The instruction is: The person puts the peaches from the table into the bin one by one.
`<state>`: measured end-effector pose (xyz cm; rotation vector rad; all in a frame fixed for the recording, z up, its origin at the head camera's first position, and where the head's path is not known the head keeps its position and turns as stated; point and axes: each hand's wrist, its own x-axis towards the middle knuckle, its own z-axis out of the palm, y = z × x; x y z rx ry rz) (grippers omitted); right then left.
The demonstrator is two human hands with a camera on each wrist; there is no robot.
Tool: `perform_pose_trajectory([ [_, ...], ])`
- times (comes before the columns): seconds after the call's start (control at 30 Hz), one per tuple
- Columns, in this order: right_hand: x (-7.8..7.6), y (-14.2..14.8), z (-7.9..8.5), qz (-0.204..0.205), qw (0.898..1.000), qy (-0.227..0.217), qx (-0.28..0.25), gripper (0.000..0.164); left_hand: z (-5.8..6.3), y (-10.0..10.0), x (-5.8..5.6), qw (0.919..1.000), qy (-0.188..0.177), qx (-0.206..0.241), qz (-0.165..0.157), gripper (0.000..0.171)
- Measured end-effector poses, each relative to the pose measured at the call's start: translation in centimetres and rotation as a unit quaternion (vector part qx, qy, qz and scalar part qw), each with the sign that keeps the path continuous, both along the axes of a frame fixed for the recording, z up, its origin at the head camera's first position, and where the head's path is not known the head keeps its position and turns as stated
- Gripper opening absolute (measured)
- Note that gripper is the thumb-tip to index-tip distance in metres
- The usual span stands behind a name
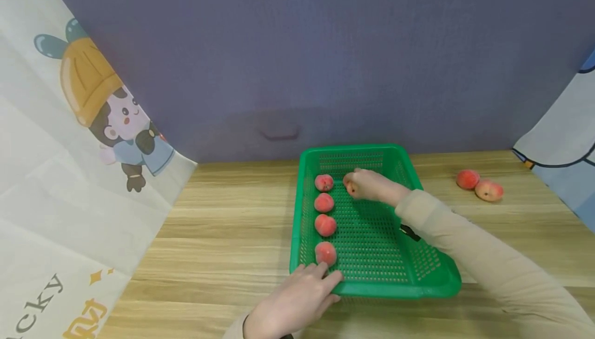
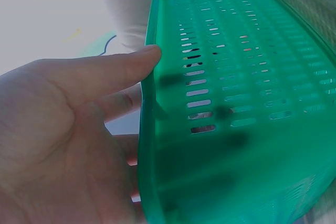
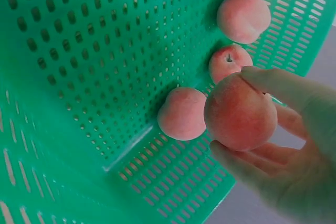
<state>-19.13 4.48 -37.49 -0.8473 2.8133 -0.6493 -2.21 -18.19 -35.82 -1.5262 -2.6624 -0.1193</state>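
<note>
Placement appears underway: left hand (image 1: pixel 298 292) pinches the near rim of the basket (image 1: pixel 386 291); right hand (image 1: pixel 372 185) grasps a peach (image 3: pixel 240 113) toward the basket's far end, probably needing lowering and release next.

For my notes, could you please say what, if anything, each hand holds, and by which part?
The right hand holds a peach by its sides; the left hand grips the basket by its near rim.
</note>
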Motion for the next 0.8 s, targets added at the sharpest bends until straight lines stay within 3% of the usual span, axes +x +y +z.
perform_pose_trajectory([
  [0.1,0.0,0.1,-0.4,0.014,1.000,0.019,-0.006,0.022,0.0,0.0,0.0,1.0000,0.000,0.001,-0.001,0.023],
  [0.3,0.1,0.0,-1.4,0.005,1.000,0.015,0.012,0.027,-0.1,0.0,0.0,1.0000,-0.008,0.000,0.000,0.024],
  [0.8,0.4,-0.1,-2.8,-0.002,0.999,0.037,0.039,0.015,-0.2,0.1,0.0,0.9998,-0.016,-0.003,0.007,0.025],
])
